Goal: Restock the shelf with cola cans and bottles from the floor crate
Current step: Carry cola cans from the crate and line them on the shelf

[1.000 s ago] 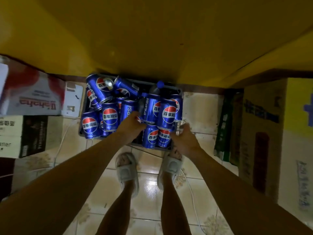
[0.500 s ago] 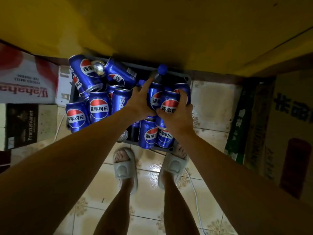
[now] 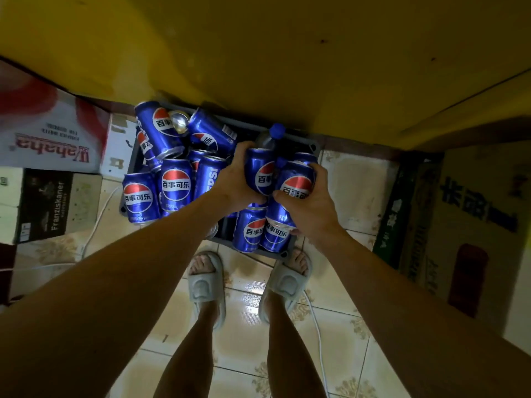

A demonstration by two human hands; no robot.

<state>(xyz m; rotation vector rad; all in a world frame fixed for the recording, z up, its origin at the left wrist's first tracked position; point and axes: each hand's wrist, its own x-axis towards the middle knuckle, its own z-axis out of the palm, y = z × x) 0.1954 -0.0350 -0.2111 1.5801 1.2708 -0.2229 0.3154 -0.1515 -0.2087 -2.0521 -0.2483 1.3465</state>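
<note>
Cans in hand: two blue cola cans, side by side above the crate (image 3: 314, 146).
Left hand (image 3: 234, 179): fingers wrapped round the left can (image 3: 260, 175).
Right hand (image 3: 311, 201): fingers wrapped round the right can (image 3: 296, 182).
Crate: dark, on the tiled floor (image 3: 247, 308), heaped with cans and a blue-capped bottle (image 3: 271, 137).
Sides: cardboard boxes (image 3: 43, 130).

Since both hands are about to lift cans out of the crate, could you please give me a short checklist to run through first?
1. Left hand wrapped round its can: ok.
2. Right hand wrapped round its can: ok.
3. The two held cans apart from each other: not ok, they touch.
4. Bottle behind the held cans free of them: cannot tell.
5. Feet outside the crate: ok.
6. Shelf space ready: cannot tell, out of view.
</note>
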